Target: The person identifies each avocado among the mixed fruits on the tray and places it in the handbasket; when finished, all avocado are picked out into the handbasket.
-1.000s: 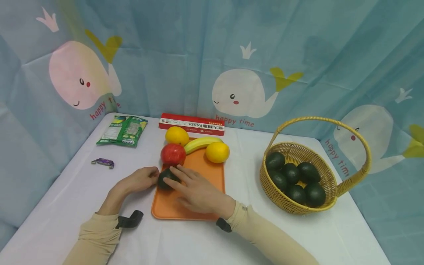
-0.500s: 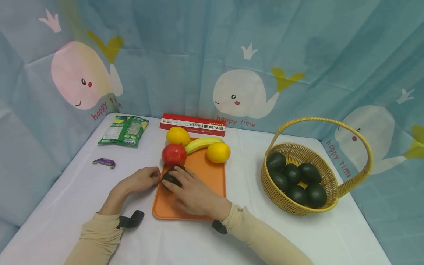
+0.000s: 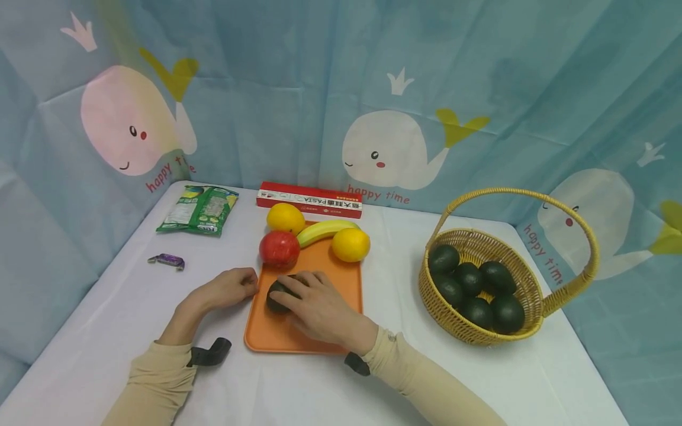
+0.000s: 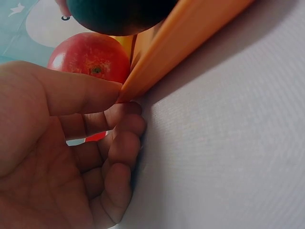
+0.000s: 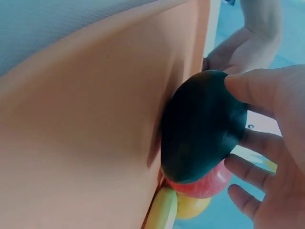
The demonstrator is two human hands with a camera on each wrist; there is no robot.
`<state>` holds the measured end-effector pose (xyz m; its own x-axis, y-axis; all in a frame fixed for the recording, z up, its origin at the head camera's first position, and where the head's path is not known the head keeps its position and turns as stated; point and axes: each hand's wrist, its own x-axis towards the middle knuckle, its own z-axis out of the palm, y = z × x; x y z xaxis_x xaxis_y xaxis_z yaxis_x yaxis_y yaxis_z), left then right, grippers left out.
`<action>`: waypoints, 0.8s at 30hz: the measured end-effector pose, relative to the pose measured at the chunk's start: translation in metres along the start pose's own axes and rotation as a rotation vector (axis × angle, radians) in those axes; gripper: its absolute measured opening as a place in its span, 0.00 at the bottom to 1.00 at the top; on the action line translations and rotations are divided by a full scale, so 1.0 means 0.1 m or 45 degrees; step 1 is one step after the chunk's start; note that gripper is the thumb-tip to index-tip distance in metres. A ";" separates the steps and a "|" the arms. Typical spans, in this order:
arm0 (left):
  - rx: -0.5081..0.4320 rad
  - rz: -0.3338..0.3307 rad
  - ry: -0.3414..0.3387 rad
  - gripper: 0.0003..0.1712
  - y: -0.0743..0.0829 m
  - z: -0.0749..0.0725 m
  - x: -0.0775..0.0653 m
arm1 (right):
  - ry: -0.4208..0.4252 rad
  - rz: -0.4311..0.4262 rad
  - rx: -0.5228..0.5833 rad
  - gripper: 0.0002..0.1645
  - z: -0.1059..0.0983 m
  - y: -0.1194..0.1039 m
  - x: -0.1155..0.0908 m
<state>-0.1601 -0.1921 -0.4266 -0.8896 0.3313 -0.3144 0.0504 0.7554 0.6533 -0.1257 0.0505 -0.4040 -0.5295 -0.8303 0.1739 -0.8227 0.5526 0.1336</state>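
In the head view my right hand (image 3: 325, 310) grips a dark green avocado (image 3: 277, 299) over the left half of an orange tray (image 3: 277, 340). The right wrist view shows the thumb and fingers around the avocado (image 5: 202, 126), its lower side close to the tray floor. At the tray's left edge, my left hand (image 3: 231, 289) pinches the rim; its thumb lies on top, with curled fingers below, in the left wrist view. A red apple (image 3: 279, 248) lies just behind the avocado, at the tray's left side.
Two yellow fruits (image 3: 350, 245) and a banana (image 3: 325, 232) lie at the tray's back. Behind stands a red pasta box (image 3: 309, 200). Rightward, a tall-handled wicker basket (image 3: 453, 322) holds several avocados. A green snack bag (image 3: 199, 210) and purple-wrapped candy (image 3: 169, 260) lie left.
My right hand has moved the avocado rightward and toward me, away from the apple, and its fingers have closed more around it. The left hand stays at the tray rim.
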 end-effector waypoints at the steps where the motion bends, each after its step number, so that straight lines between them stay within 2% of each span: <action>1: -0.001 0.003 0.001 0.07 0.00 0.00 0.00 | 0.003 -0.001 -0.001 0.29 0.00 0.00 0.00; 12: -0.021 0.006 -0.001 0.06 0.01 0.00 -0.01 | -0.052 0.070 0.045 0.30 -0.02 0.09 -0.14; 19: -0.011 0.021 0.007 0.06 0.01 0.00 0.00 | 0.000 0.113 0.097 0.29 -0.03 0.15 -0.33; 24: -0.018 0.017 0.003 0.06 0.01 0.00 -0.01 | -0.017 0.144 0.117 0.31 -0.05 0.18 -0.44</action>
<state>-0.1594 -0.1919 -0.4260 -0.8898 0.3399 -0.3044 0.0556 0.7430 0.6670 -0.1159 0.0974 -0.4049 -0.6220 -0.7644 0.1700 -0.7728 0.6342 0.0239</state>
